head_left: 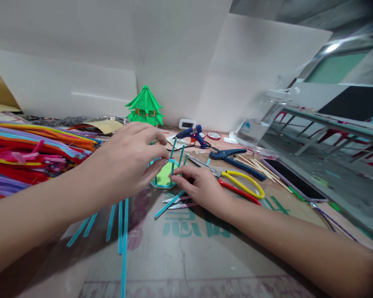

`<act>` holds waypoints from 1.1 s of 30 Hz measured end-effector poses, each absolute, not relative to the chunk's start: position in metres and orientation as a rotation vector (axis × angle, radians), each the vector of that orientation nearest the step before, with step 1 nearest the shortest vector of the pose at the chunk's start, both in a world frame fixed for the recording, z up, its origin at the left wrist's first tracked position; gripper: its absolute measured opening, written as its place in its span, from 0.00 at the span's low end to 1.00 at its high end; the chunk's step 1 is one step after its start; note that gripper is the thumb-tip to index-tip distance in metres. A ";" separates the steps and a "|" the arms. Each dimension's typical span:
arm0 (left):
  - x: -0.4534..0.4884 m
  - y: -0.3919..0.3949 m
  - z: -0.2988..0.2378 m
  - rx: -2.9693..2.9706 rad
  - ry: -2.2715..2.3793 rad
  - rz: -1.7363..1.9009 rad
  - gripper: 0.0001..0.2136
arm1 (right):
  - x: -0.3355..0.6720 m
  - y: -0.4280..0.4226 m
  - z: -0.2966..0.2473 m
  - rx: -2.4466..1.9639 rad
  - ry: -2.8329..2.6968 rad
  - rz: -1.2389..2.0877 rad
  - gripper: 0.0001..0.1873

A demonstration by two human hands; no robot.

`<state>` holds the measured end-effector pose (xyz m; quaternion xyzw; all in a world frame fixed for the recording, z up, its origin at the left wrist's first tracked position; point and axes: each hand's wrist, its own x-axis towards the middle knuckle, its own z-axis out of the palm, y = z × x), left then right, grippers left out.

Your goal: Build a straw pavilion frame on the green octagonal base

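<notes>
A small model with a yellow-green base (163,176), edged in light blue and set with thin upright blue posts (180,155), stands on the table between my hands. My left hand (136,155) is over its left side, fingers bent and thumb and index closed near a post; what they grip is hidden. With thumb and forefinger, my right hand (202,186) pinches a blue pipe-cleaner strip (173,167) low at the model's right edge. A loose blue strip (169,205) lies under the right hand, beside metal plier jaws (178,205). More blue strips (120,227) lie nearer to me.
Bundles of coloured pipe cleaners (34,153) fill the left. Behind are a green tiered roof model (146,105), a white digital clock (187,123) and a blue glue gun (192,134). To the right lie scissors (247,182), blue cutters (236,159), wooden sticks (262,169), a phone (294,180) and a clear jug (257,124).
</notes>
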<state>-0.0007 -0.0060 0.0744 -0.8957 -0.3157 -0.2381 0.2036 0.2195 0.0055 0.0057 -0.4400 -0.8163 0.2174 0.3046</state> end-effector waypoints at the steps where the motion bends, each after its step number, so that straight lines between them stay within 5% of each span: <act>1: -0.001 -0.006 0.074 -2.491 -0.876 -0.674 0.11 | 0.220 0.005 0.006 -1.165 -2.160 0.574 0.12; 33: -0.001 -0.007 0.075 -2.404 -0.718 -0.662 0.09 | 0.220 0.005 0.005 -1.153 -2.147 0.595 0.12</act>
